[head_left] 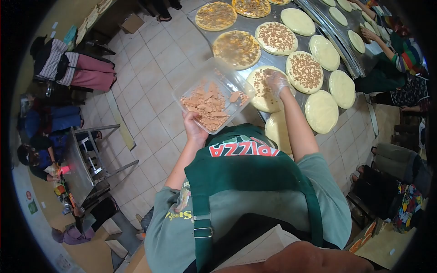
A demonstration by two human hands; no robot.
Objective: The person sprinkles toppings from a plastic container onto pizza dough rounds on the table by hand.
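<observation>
A clear plastic container [235,82] with pinkish-brown crumbly pieces [209,105] is held at its near left corner by my left hand [195,127], fingers wrapped round the wall. To the right, my right hand [278,83], in a clear glove, is over a pale dough round [259,101] partly strewn with brown crumbs. Its fingers point down at the topping; whether crumbs are between them is too small to tell. Just right of that hand lies a round [305,71] covered in crumbs. A plain pale round [321,111] sits nearer, beside my right forearm.
The metal table [277,60] bears several more rounds, some with an orange topping [236,49]. Another person's hand [371,34] reaches over a second metal surface at the upper right. People are at the left and right edges. A steel table [82,173] stands at left.
</observation>
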